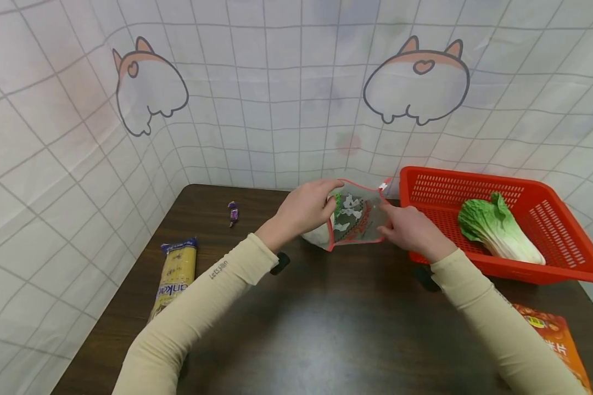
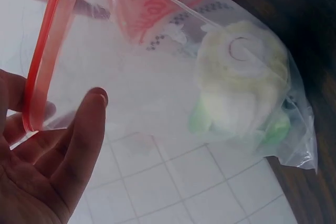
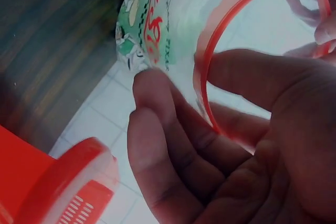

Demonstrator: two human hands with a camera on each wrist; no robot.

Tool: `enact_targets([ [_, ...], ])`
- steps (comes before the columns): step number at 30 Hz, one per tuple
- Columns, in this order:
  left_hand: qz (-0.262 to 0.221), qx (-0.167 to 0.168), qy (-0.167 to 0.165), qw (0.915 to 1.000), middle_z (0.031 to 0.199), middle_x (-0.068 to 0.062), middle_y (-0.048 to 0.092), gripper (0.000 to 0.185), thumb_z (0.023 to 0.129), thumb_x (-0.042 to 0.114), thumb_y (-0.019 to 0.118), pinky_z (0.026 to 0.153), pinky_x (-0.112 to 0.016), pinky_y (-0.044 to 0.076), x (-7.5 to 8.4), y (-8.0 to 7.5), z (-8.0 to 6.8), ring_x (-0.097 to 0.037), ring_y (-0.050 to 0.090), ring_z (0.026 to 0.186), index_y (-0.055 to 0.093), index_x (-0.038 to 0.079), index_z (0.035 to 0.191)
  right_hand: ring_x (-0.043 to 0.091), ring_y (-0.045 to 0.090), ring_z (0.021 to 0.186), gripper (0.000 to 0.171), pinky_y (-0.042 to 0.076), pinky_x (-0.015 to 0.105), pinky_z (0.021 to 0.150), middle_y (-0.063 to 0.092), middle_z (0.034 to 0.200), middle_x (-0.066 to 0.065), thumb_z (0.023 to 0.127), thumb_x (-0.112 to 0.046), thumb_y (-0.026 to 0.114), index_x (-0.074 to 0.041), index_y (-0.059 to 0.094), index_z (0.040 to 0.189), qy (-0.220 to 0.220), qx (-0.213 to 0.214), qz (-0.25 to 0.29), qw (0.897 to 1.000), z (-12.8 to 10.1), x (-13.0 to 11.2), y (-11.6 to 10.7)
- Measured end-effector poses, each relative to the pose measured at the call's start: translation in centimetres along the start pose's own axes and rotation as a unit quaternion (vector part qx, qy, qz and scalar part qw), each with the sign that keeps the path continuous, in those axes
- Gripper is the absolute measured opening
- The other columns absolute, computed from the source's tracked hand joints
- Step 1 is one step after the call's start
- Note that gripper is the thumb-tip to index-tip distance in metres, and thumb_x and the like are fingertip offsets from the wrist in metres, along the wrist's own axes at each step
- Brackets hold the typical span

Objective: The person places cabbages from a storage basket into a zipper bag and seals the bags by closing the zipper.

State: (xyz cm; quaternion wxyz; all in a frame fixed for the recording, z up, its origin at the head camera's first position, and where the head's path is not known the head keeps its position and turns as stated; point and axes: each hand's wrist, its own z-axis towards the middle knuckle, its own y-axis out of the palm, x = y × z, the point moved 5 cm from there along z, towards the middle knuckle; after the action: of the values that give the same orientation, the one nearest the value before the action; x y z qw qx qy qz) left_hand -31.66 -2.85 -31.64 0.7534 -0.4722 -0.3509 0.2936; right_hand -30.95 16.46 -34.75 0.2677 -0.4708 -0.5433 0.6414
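A clear zip bag (image 1: 351, 222) with red edging is held with its mouth spread wide between both hands. My left hand (image 1: 306, 206) grips the left side of the rim, thumb toward the bag's side. On the opposite side, my right hand (image 1: 412, 227) pinches the red zip edge (image 3: 210, 51) between thumb and fingers. Inside the bag, in the left wrist view, lies a pale white-and-green vegetable (image 2: 241, 77), its round cut base showing. Red lettering and a checkered line are printed on the plastic.
To the right stands a red plastic basket (image 1: 568, 219) with a Chinese cabbage (image 1: 501, 230) in it. An orange packet (image 1: 553, 340) lies at the front right, partly under the right sleeve. At the left are a yellow packet (image 1: 178, 269) and a small purple-wrapped candy (image 1: 233, 214).
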Motion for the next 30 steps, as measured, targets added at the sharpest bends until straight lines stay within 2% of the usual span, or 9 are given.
enact_targets([
  [4,-0.04,-0.01,-0.015,0.9991,0.126,-0.001,0.063,0.045,0.097,0.011,0.044,0.045,-0.024,0.026,-0.7,0.0,0.1,-0.01,0.03,0.046,0.054,0.015,0.14,0.013,0.054,0.057,0.042,0.046,0.03,0.055,0.061,0.072,0.001,0.092,-0.014,0.065,0.005,0.058,0.128,-0.004,-0.032,0.029,0.999,-0.2,0.2,0.3],
  [9,-0.041,-0.009,-0.008,0.9991,0.133,-0.001,0.06,0.045,0.096,0.009,0.043,0.047,-0.024,0.025,-0.9,-0.1,0.2,-0.009,0.026,0.047,0.056,0.014,0.138,0.013,0.06,0.06,0.039,0.05,0.031,0.06,0.062,0.071,0.0,0.093,-0.015,0.064,0.003,0.059,0.128,-0.005,-0.068,0.06,0.996,-0.3,0.3,0.5],
  [17,-0.127,-0.028,0.018,0.9913,0.131,-0.003,0.061,0.046,0.094,0.007,0.049,0.05,-0.023,0.034,-0.9,0.1,0.1,-0.01,0.034,0.045,0.053,0.012,0.14,0.011,0.06,0.063,0.037,0.051,0.034,0.066,0.065,0.074,0.002,0.095,-0.018,0.063,0.001,0.06,0.126,-0.008,-0.089,0.072,0.993,-0.4,0.4,0.5],
  [20,-0.147,-0.039,0.023,0.9882,0.133,-0.003,0.06,0.046,0.095,0.007,0.049,0.05,-0.023,0.037,-1.0,0.4,0.0,-0.01,0.037,0.042,0.052,0.012,0.14,0.011,0.061,0.065,0.036,0.051,0.036,0.068,0.066,0.076,0.002,0.095,-0.019,0.063,0.001,0.061,0.125,-0.009,-0.097,0.073,0.993,-0.6,0.5,0.5],
  [23,-0.16,-0.042,0.024,0.9859,0.133,-0.003,0.06,0.046,0.094,0.007,0.048,0.049,-0.023,0.041,-1.0,0.5,-0.1,-0.01,0.043,0.042,0.052,0.012,0.14,0.011,0.061,0.066,0.033,0.052,0.035,0.069,0.067,0.079,-0.001,0.096,-0.019,0.063,-0.001,0.064,0.123,-0.028,-0.106,0.083,0.99,-0.8,0.5,0.4],
  [27,-0.178,-0.047,0.016,0.9828,0.133,-0.001,0.06,0.046,0.094,0.007,0.048,0.047,-0.025,0.043,-1.1,0.7,-0.3,-0.011,0.051,0.042,0.051,0.013,0.14,0.01,0.064,0.072,0.029,0.054,0.034,0.072,0.07,0.088,-0.004,0.097,-0.022,0.061,-0.006,0.068,0.121,-0.058,-0.123,0.114,0.984,-1.1,0.9,-0.2],
  [30,-0.186,-0.047,0.01,0.9813,0.133,0.001,0.059,0.047,0.095,0.007,0.047,0.046,-0.025,0.043,-1.2,0.7,-0.5,-0.01,0.053,0.042,0.051,0.014,0.14,0.013,0.065,0.079,0.032,0.054,0.034,0.075,0.071,0.096,-0.003,0.098,-0.028,0.061,-0.009,0.068,0.122,-0.058,-0.119,0.151,0.98,-1.4,1.9,-1.4],
])
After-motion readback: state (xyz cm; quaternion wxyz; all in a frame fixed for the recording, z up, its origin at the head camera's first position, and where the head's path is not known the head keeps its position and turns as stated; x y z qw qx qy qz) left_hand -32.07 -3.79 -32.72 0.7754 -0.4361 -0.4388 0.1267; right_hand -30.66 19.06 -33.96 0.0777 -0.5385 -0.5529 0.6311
